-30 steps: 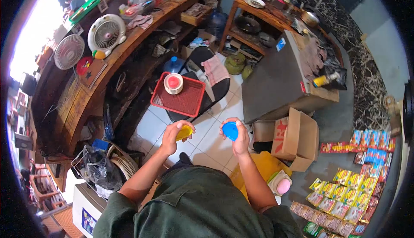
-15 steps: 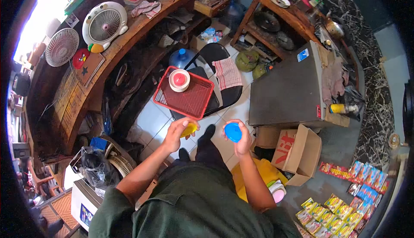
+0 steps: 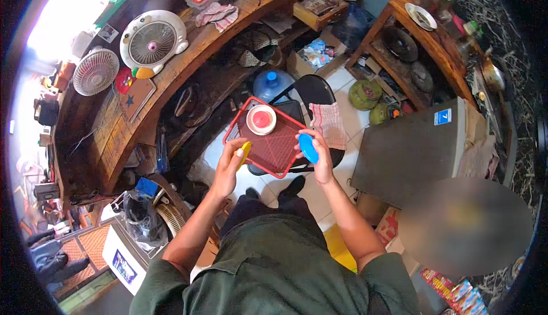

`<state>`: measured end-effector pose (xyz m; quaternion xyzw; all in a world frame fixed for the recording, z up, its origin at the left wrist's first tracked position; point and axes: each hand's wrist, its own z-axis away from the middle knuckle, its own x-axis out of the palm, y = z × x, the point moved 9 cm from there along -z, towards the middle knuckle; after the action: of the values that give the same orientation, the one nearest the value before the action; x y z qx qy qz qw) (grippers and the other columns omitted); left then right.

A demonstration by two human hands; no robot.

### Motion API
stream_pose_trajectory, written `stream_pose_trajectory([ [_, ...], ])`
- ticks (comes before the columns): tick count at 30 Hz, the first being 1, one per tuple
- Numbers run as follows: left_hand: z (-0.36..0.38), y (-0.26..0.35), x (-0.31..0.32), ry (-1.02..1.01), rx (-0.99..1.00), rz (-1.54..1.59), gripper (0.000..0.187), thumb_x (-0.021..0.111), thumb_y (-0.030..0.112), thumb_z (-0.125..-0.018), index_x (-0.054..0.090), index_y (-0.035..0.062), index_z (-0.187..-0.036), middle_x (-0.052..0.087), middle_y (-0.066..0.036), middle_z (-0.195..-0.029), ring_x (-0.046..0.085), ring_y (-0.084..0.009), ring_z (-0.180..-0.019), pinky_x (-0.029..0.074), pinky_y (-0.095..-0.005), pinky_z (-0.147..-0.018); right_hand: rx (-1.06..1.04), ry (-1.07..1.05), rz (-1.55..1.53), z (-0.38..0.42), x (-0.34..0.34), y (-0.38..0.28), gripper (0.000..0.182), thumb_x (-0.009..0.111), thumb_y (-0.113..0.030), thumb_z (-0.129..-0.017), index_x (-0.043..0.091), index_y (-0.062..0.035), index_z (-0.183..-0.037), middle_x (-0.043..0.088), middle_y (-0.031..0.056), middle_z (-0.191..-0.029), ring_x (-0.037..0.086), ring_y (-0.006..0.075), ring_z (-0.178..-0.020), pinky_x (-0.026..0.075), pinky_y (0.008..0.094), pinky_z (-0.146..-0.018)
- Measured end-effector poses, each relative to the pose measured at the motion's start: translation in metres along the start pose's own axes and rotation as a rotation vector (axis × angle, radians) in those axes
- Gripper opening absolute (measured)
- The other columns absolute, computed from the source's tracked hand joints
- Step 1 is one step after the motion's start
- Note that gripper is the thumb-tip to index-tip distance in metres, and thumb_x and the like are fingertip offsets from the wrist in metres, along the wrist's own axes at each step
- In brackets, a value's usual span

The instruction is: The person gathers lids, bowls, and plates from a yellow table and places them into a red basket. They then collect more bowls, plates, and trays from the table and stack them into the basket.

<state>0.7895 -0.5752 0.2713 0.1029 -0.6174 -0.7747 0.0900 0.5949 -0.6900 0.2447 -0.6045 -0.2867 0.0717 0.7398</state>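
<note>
I see the left hand [image 3: 228,165] pinching a yellow disc [image 3: 245,152] between thumb and fingers; right hand [image 3: 323,158] likewise grips a blue disc [image 3: 308,149].

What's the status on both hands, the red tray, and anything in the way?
Left hand holding yellow disc; right hand holding blue disc. Red tray on black chair ahead. Possibly in the way: white bowl near tray's far corner.

We see a black chair [image 3: 314,89] on the pale floor tiles [image 3: 314,198], with a red tray [image 3: 274,156] and a striped cloth [image 3: 328,124] on it. At left, the long wooden counter [image 3: 171,80] holds two fans [image 3: 153,40] and a pink cloth [image 3: 217,15]. At far right, a wooden shelf [image 3: 438,42] holds dark round things [image 3: 399,42], maybe pans.
</note>
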Motion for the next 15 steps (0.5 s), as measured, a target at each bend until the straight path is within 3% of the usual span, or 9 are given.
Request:
stream_pose_trajectory([
  [3,-0.011,-0.019,-0.02,0.08,-0.046,0.108,0.037,0.06,0.018,-0.091,0.046,0.0043,-0.122,0.051,-0.005,-0.114,0.05,-0.0144,-0.103,0.041,-0.0303,-0.089,0.055,0.027,0.002,-0.017,0.006,0.022,0.047,0.042,-0.038,-0.093,0.05,-0.0026,-0.123,0.056,0.012,-0.115,0.058,0.0174,-0.095,0.051,0.0316,-0.079],
  [5,-0.02,-0.028,-0.027,0.072,-0.051,0.089,0.039,0.063,0.015,-0.088,0.046,0.0043,-0.121,0.051,-0.005,-0.113,0.05,-0.0143,-0.103,0.041,-0.0301,-0.088,0.115,0.083,0.025,-0.021,0.008,0.039,0.044,0.046,-0.034,-0.095,0.05,-0.0025,-0.126,0.055,0.0106,-0.117,0.057,0.0173,-0.1,0.049,0.033,-0.087],
  [7,-0.033,-0.035,-0.036,0.07,-0.049,0.056,0.047,0.072,0.011,-0.08,0.047,0.0043,-0.119,0.054,-0.004,-0.11,0.052,-0.0141,-0.099,0.042,-0.0298,-0.087,0.162,0.134,0.033,-0.022,0.01,0.06,0.039,0.05,-0.029,-0.095,0.051,-0.0045,-0.126,0.054,0.0077,-0.115,0.056,0.0153,-0.1,0.048,0.0312,-0.087],
  [11,-0.068,-0.041,-0.048,-0.057,-0.037,-0.037,0.055,0.078,0.013,-0.075,0.047,0.0039,-0.119,0.057,-0.005,-0.107,0.054,-0.0146,-0.1,0.043,-0.0305,-0.088,0.211,0.215,0.134,-0.026,0.019,0.081,0.036,0.054,-0.024,-0.094,0.052,-0.0045,-0.124,0.055,0.0046,-0.11,0.055,0.0125,-0.1,0.045,0.0268,-0.087],
  [15,-0.117,-0.056,-0.064,-0.122,0.013,-0.06,0.06,0.083,0.017,-0.069,0.049,0.0019,-0.117,0.057,-0.008,-0.106,0.054,-0.0148,-0.101,0.044,-0.032,-0.091,0.148,0.397,0.16,-0.037,0.025,0.098,0.04,0.053,-0.028,-0.094,0.052,-0.0051,-0.126,0.057,0.0059,-0.115,0.058,0.0151,-0.104,0.045,0.0274,-0.088],
])
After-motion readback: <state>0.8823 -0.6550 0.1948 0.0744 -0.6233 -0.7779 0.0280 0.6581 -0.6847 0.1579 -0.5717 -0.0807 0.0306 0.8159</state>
